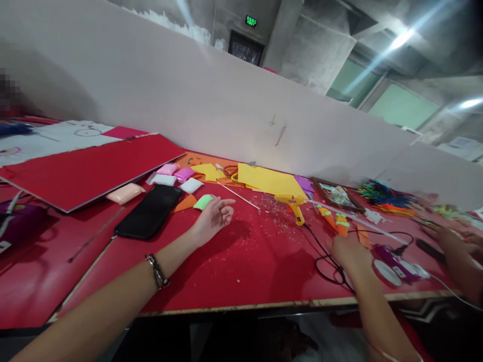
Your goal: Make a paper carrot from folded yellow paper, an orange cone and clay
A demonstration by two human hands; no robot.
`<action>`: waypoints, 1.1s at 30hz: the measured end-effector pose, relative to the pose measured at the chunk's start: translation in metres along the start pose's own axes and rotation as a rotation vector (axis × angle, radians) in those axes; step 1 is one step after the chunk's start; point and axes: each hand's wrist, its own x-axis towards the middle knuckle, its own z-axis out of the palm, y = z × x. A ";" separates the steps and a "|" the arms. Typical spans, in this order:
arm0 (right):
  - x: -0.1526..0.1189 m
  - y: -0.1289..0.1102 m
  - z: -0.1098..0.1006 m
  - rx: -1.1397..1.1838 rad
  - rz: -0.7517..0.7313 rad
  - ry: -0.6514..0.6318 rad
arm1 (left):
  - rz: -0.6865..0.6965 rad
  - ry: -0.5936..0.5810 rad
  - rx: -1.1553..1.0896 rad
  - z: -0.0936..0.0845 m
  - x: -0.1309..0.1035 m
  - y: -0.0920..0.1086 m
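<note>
My left hand (pixel 214 217) is over the red table with its fingers loosely curled and apart, holding nothing; a light green piece (pixel 204 202) lies just behind it, beside an orange piece (pixel 184 203). My right hand (pixel 350 254) is at the right, next to small orange carrot-like pieces with green and yellow tops (pixel 342 224). Its fingers are mostly hidden behind the back of the hand, so a hold cannot be made out. Between the hands, a yellow glue gun (pixel 292 203) lies with its black cord running toward the right hand.
A black phone (pixel 149 211), soft clay packets (pixel 126 193) and a large red board (pixel 94 168) are at left. Yellow sheets (pixel 266 179) lie at the back. At right are a tray (pixel 335 195), pipe cleaners (pixel 388 196), a purple power strip (pixel 396 262) and another person's hand (pixel 458 254).
</note>
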 end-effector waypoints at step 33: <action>0.052 -0.254 -0.042 0.757 -0.639 0.236 | 0.152 0.189 0.429 -0.005 0.007 -0.016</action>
